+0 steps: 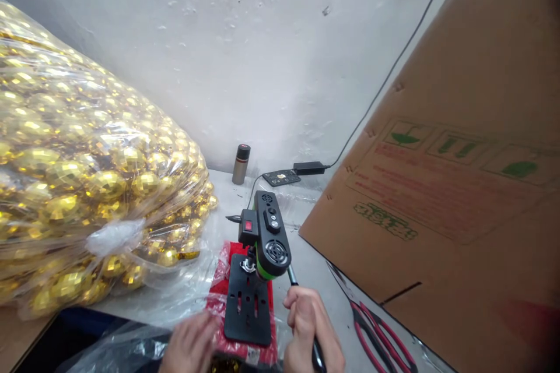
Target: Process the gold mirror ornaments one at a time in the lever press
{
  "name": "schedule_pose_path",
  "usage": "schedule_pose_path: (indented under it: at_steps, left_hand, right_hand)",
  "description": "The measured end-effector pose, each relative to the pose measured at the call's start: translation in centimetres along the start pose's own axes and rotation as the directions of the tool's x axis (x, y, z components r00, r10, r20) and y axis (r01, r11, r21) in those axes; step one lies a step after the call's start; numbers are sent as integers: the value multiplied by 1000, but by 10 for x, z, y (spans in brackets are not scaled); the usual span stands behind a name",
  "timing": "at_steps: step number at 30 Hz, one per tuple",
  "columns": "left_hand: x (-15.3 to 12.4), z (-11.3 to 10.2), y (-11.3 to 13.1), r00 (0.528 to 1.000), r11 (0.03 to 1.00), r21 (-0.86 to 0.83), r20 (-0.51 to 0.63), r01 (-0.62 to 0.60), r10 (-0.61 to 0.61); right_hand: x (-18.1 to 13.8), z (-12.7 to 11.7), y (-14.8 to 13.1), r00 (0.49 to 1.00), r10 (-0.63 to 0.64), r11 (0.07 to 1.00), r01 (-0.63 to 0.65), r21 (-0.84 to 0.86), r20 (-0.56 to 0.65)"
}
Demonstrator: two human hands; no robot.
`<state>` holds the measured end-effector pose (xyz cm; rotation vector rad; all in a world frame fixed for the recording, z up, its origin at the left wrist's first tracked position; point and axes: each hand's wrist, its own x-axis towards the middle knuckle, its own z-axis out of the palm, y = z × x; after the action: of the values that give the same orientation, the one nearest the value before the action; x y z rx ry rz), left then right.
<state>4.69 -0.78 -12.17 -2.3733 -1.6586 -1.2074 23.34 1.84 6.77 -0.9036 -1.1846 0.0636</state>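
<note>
Head: two hands (311, 326), one handle (318, 356)

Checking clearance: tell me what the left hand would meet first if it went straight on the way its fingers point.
Probably the black slotted plate, at its left edge: the blurred left hand points up and right in the picture. Depth is unclear, so it might pass above.
</note>
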Motion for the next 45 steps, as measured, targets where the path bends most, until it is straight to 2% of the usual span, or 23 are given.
schedule_pose_path:
  at_steps: [2,4,5,8,11,14,16,17,18,20,22,23,24,26,28,31,35,39,42,45]
  left_hand:
    - [54,-20,-15,997,988,134,-41,77,-73]
    - [109,-35,-29,964,935,276,77,224,-253]
    - [133,-39,-35,923,903,324,162,284,-348]
    - [174,-38,-45,878,889,321,247,325,-410]
    - [180,-33,-46,867,899,267,275,346,-415]
    - [168,-39,-39,875,907,215,258,362,-410]
    - [156,-49,-30,863,891,79,221,448,-454]
    - [149,-54,-24,837,848,-65,218,525,-502]
    - [141,-58,-17,790,752,-247,240,612,-564]
    - [125,-62,-1,662,397,-582,358,710,-659]
    - [111,-58,15,571,66,-709,504,702,-648]
    - [105,-53,21,547,-31,-721,553,692,-628]
    - [101,-46,26,538,-78,-718,585,692,-607]
    - [95,-30,32,548,-43,-701,592,711,-591]
    - [92,-13,33,596,112,-682,532,723,-601]
    - [92,9,36,699,380,-611,447,694,-558]
    - [89,22,45,786,634,-466,385,617,-483]
    - [86,26,52,855,770,-383,318,511,-410]
    - [84,31,52,903,834,-355,245,423,-353]
    - [82,37,50,942,878,-345,171,333,-290]
  right_hand:
    - [0,2,-2,999,29,1000,-29,9,-22]
    - [-2,5,-7,994,86,996,-86,8,-61]
    - [-3,6,-10,990,120,993,-120,3,-77]
    - [-6,10,-16,981,168,985,-170,-19,-97]
    - [-6,11,-16,983,151,988,-153,-15,-105]
    - [-3,7,-11,991,97,995,-98,-13,-88]
    - [1,5,-8,998,41,999,-41,-8,-54]
    - [4,3,-7,999,25,1000,-25,-3,-35]
    - [7,2,-7,1000,20,1000,-20,3,-16]
    - [15,-1,-9,999,53,999,-53,5,13]
    - [22,-2,-11,995,85,996,-85,-6,52]
    - [25,-3,-13,994,85,996,-84,-12,68]
    - [28,-3,-14,993,84,996,-83,-20,85]
    - [31,-4,-15,991,77,997,-74,-31,110]
    - [31,-6,-14,990,74,997,-70,-36,120]
    - [28,-8,-13,991,69,997,-66,-34,117]
    - [24,-8,-12,990,67,997,-63,-33,124]
    - [23,-3,-20,989,119,993,-118,-25,83]
    - [22,2,-27,980,198,980,-198,-32,23]
    - [20,4,-31,980,198,980,-198,-21,15]
